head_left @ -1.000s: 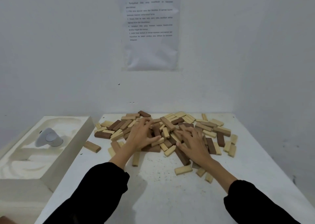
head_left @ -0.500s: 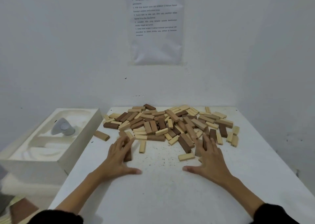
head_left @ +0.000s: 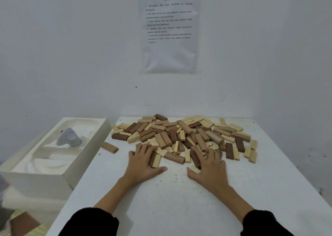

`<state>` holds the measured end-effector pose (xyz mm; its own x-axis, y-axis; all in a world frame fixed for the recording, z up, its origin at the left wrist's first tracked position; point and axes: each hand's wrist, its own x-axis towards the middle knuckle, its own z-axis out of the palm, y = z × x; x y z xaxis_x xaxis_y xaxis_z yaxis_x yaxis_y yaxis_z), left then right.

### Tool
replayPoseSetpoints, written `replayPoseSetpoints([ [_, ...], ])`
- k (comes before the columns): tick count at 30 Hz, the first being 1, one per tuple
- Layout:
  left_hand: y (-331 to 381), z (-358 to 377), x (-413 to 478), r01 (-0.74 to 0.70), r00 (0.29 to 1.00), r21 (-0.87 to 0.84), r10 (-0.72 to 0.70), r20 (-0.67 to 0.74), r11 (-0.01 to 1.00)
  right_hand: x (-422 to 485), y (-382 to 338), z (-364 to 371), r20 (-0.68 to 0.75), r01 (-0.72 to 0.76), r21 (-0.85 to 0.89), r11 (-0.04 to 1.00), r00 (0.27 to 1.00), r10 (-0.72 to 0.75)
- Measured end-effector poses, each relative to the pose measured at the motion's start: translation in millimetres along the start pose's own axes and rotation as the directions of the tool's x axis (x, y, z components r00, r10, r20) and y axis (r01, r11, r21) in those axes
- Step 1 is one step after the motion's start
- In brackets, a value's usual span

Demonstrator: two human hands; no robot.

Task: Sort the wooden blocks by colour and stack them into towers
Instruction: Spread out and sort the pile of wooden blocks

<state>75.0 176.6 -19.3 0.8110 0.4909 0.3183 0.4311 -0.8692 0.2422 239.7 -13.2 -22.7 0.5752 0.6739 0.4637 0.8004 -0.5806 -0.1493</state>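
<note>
A loose pile of wooden blocks [head_left: 181, 135] in pale, mid-brown and dark brown lies flat across the far half of the white table [head_left: 170, 199]. My left hand [head_left: 142, 163] lies flat with straight fingers on the pile's near left edge, over a pale and a dark block. My right hand [head_left: 210, 165] lies flat on the near right edge, fingers spread over a dark brown block [head_left: 195, 157]; a small pale block [head_left: 195, 169] shows by its thumb. No tower stands anywhere.
One mid-brown block [head_left: 109, 147] lies apart near the table's left edge. A white moulded box [head_left: 53, 156] holding a grey device [head_left: 69, 137] stands left of the table. Walls close the back and right, with a printed sheet [head_left: 169, 29] on the back wall.
Both hands came back from on top of the pile to its near edge, then slid forward again onto the nearest blocks. Several blocks shifted.
</note>
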Motion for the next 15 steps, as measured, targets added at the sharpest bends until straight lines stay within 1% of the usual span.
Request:
replayPoseSetpoints([
  [2, 2.6, -0.3, 0.6, 0.024, 1.0, -0.008, -0.024, -0.016, 1.0, 0.6, -0.4, 1.3, -0.018, -0.011, 0.046, 0.999, 1.0, 0.012],
  [6, 14.0, -1.6, 1.3, 0.092, 0.996, 0.027, -0.092, -0.004, 0.995, 1.8, -0.7, 5.5, -0.035, -0.041, 0.117, 0.992, 0.998, 0.046],
  [9, 16.4, 0.3, 3.8, 0.149, 0.989, -0.08, -0.15, 0.004, 0.986, 7.1, 0.8, 10.9, -0.06, -0.035, 0.154, 0.987, 0.997, 0.045],
  [11, 16.1, 1.4, 6.4, 0.162, 0.987, -0.125, -0.16, 0.024, 0.979, 13.8, -0.1, 13.1, -0.069, -0.044, 0.17, 0.984, 0.996, 0.057],
  [13, 20.3, 3.6, 8.8, 0.153, 0.987, -0.184, -0.159, -0.018, 0.971, 21.7, -2.4, 15.6, -0.08, -0.048, 0.17, 0.984, 0.995, 0.062],
  [15, 31.7, 4.6, 11.5, 0.124, 0.986, -0.259, -0.147, -0.073, 0.958, 31.0, -4.7, 19.2, -0.134, -0.024, 0.16, 0.987, 0.99, 0.046],
])
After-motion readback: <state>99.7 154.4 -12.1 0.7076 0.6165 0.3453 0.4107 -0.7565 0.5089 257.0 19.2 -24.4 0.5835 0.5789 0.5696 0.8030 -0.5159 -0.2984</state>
